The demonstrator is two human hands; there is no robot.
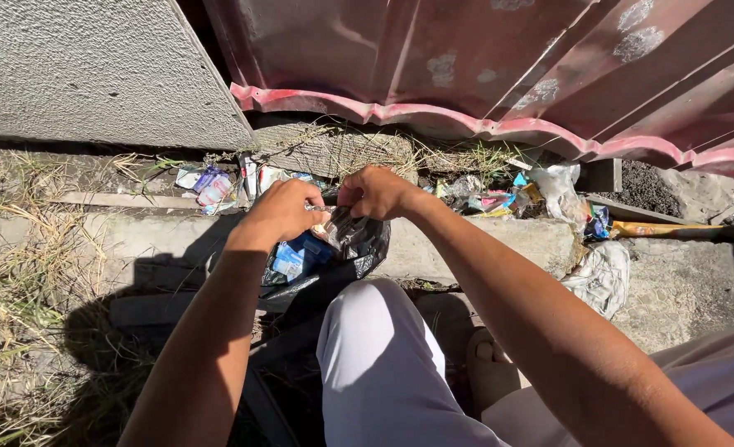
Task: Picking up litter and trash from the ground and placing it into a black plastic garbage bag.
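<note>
Closest in, a bent knee (375, 348) in pale cloth juts up between two bare forearms that reach forward and meet over a black plastic bag (358, 244). The left hand (280, 211) is curled shut, knuckles up, pinching the bag's crinkled rim; the right hand (375, 192) is closed the same way on the rim just beside it, wrist bent inward. The bag hangs in front of a rough concrete curb (483, 240), thin and glossy, with a blue packet (296, 257) showing inside. Beyond the curb, crumpled wrappers (499, 199) lie among dry grass. Farthest back stand a grainy grey wall (93, 66) and a dented, red-edged corrugated metal sheet (507, 66).
</note>
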